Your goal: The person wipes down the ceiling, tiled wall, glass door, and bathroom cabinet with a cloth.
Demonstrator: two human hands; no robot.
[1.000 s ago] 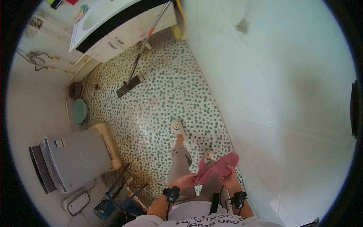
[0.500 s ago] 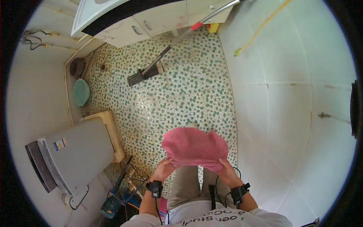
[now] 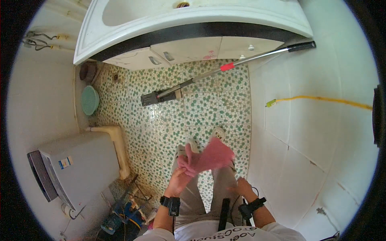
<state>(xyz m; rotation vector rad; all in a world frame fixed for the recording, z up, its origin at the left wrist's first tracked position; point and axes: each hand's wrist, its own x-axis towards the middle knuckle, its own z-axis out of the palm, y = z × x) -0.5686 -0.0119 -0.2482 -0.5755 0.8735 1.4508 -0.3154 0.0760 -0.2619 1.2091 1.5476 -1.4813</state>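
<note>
A pink cloth (image 3: pixel 215 154) hangs bunched from my left hand (image 3: pixel 178 181), whose fingers are closed on one gathered corner. Its loose part spreads to the right over my legs and shoes. My right hand (image 3: pixel 242 188) is apart from the cloth, lower and to its right, beside my right thigh. Motion smears its fingers, so their pose is unclear. Straps with small black devices circle both wrists. Beyond my feet a flat mop (image 3: pixel 183 84) has its dark head on the patterned floor, and its metal handle leans up against the right wall.
A white washbasin (image 3: pixel 136 18) on a cabinet spans the far side. On the left stand a green basin (image 3: pixel 90 100) and a grey washing machine (image 3: pixel 82 162) on a cream base. A blue motor-like machine (image 3: pixel 116 221) sits lower left. One yellow hose (image 3: pixel 321 98) runs along the right wall.
My right hand has let go of the cloth and moved down from it. The cloth, spread between both hands before, now hangs gathered from my left hand. The view has shifted, showing more of the washbasin.
</note>
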